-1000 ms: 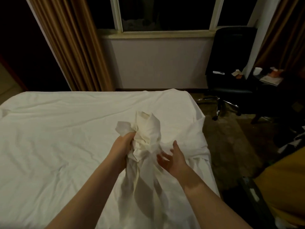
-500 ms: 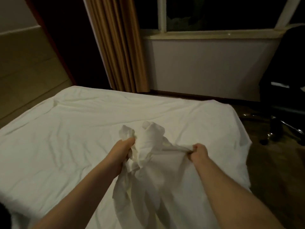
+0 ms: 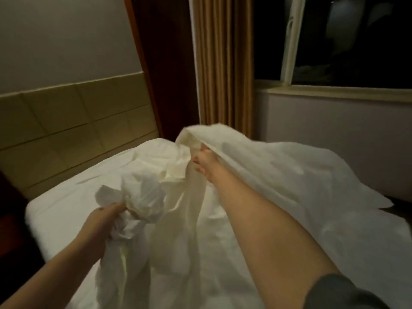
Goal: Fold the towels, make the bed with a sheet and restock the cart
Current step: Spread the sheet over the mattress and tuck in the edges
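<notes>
Your left hand (image 3: 104, 217): fingers clenched round a crumpled wad of the white sheet (image 3: 289, 168). The wad bulges just beyond your fingertips, and loose cloth hangs below them onto the bed (image 3: 62, 201).

Your right hand (image 3: 204, 163): arm stretched forward, fingers curled round a gathered fold of the same sheet, held up clear of the mattress.

Sheet: one strip runs between your two grips. From your right fingers the rest spreads rightward in a raised sweep and drops onto the far side of the bed.

Bed: white-covered, lying beneath both sets of fingers.

Headboard (image 3: 66, 121): tan padded panels, beyond and left of your left fingers.

Curtain (image 3: 223, 63): tan, hanging well beyond your right fingers.

Window (image 3: 356, 41): dark, right of the curtain.

Sleeve (image 3: 341, 291): dark, on your right upper arm.
</notes>
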The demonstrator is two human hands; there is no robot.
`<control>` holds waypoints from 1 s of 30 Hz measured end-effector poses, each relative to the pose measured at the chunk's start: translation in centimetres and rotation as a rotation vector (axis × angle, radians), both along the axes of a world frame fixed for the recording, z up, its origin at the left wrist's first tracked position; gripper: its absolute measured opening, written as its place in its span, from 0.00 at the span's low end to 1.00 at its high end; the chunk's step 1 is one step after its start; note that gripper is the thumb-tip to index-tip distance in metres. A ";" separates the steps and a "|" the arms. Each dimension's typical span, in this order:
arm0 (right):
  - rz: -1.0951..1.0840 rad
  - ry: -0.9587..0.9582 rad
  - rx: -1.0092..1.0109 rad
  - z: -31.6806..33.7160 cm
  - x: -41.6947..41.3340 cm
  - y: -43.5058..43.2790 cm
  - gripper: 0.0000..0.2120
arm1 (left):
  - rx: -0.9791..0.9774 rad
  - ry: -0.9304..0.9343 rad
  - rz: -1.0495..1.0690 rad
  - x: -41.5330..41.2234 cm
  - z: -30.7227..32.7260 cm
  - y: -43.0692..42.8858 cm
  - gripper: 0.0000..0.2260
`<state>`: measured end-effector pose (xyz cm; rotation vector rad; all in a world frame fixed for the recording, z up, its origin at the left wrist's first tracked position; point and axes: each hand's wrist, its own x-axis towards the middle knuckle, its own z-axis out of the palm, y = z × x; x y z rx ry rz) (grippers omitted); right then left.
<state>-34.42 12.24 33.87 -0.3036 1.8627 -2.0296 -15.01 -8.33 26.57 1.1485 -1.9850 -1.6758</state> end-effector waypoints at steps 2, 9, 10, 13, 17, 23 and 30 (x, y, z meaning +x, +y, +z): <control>0.033 -0.049 0.097 -2.9 1.5 0.3 0.24 | -0.053 -0.009 -0.025 3.4 5.1 6.2 0.12; 0.114 -0.215 0.282 -13.0 9.1 -0.9 0.27 | -0.185 -0.225 0.007 7.5 -1.6 3.5 0.17; 0.118 -0.256 0.284 -14.0 11.0 -0.7 0.25 | -0.207 -0.235 -0.002 8.1 -2.5 2.9 0.16; 0.112 -0.363 0.267 -16.2 16.5 -1.2 0.21 | -0.248 -0.287 -0.036 10.2 -4.0 1.6 0.13; 0.144 -0.359 0.309 -17.1 24.0 -4.8 0.18 | -0.236 -0.196 -0.136 14.5 -5.2 -0.3 0.17; 0.247 -0.271 0.295 -16.6 36.1 -16.7 0.09 | -0.414 -0.282 -0.301 22.2 -6.4 -8.7 0.15; 0.017 -0.657 0.000 -15.7 45.9 -35.8 0.13 | -0.633 -0.284 -0.477 31.4 -4.6 -22.4 0.22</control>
